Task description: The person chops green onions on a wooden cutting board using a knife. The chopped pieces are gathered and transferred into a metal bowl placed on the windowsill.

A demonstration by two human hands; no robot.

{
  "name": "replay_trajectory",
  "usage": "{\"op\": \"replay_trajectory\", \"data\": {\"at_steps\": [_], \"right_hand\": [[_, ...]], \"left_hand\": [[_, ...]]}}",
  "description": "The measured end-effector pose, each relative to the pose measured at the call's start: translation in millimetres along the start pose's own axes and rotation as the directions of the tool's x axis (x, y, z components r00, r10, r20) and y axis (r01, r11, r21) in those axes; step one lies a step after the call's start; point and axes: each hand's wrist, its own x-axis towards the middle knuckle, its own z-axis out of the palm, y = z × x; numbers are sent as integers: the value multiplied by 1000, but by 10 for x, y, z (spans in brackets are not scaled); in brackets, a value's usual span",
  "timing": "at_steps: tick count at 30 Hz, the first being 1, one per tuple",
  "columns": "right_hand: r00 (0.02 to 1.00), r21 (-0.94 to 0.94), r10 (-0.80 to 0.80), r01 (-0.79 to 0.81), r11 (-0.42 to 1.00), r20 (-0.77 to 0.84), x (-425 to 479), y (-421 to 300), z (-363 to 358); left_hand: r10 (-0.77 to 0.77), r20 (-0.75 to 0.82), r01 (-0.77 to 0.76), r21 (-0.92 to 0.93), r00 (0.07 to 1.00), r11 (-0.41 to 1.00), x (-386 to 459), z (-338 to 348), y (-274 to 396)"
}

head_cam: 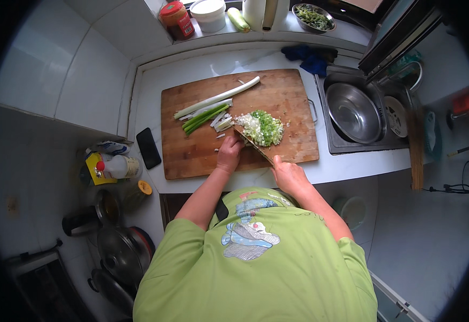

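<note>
My right hand (290, 175) grips the handle of a kitchen knife (255, 145), whose blade slants up and left over a wooden cutting board (194, 155). Close against the blade's left side is my left hand (230, 153), its fingers curled down; whether they hold a piece of scallion is hidden. Chopped white and green scallion (261, 126) lies heaped just beyond the blade. Split white pieces (221, 122) rest above my left hand, beside cut green stalks (205, 118). A long white stalk (218, 98) lies across the board's upper left.
A sink (331, 139) at right holds a metal bowl (354, 112). A phone (148, 148) lies left of the board, near bottles (123, 167) and a cut squash (144, 187). Dark blue cloths (313, 60) lie behind. Jars (176, 21) and a bowl of greens (314, 18) line the sill.
</note>
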Motion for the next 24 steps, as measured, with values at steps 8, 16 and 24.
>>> {"op": "replay_trajectory", "data": {"at_steps": [8,16,24], "right_hand": [[999,-27,39,-39,999,-6,-65,-131,-5],[990,25,133,-132,991,-37,-101,-189,89],[989,38,138,-136,990,-46,-98,-179,126]], "left_hand": [[-81,-27,79,-47,996,996,-21,37,-36],[-119,68,127,-122,991,984,-53,62,-126],[-143,89,154,-129,986,980,-24,-177,18]]}}
